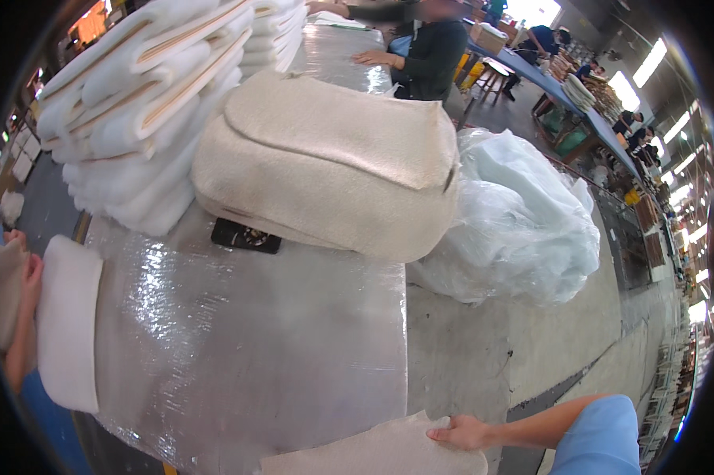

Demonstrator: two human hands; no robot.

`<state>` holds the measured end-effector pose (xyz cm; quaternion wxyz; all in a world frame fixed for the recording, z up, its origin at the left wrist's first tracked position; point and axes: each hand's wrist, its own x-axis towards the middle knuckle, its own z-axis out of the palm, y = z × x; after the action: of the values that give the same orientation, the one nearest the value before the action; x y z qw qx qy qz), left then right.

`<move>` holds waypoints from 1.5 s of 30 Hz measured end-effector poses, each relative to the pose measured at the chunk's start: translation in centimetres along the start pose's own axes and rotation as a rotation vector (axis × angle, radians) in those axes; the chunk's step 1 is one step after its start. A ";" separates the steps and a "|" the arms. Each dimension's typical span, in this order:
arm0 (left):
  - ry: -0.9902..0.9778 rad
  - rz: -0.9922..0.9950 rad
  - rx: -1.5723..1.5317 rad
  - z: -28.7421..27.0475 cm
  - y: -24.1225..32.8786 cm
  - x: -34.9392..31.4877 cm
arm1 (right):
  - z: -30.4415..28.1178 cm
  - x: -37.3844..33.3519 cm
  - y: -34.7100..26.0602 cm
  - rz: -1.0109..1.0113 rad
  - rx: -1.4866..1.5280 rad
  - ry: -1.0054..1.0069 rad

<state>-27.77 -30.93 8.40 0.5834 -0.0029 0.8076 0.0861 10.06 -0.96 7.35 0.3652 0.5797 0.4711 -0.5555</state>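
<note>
At the bottom edge, my right hand (461, 434) pinches the right end of a beige felt-like fabric piece (365, 453). Its thumb lies on top, and the piece runs left along the near edge of the table, partly cut off by the frame. My left hand is not in view. Farther up the table lies a thick stack of folded beige fabric pieces (325, 158) with rounded ends. A black flat object (246, 236) pokes out from under the stack's near edge. The plastic-covered table (254, 340) is shiny and grey.
Tall piles of white padding (143, 103) stand behind left. A white pad (68, 317) hangs at the left edge beside a co-worker's hands (26, 257) holding beige fabric. Clear plastic bagging (523, 222) bulges at the right. Another person (432, 55) works at the far end.
</note>
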 end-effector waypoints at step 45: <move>0.084 0.117 0.343 -0.1 -2.3 11.4 | 0.1 1.2 0.4 -0.068 0.115 -0.006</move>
<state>-31.27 -32.13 -2.64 0.5350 0.1401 0.8329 -0.0194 10.37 -1.04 6.14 0.3139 0.5816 0.4568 -0.5954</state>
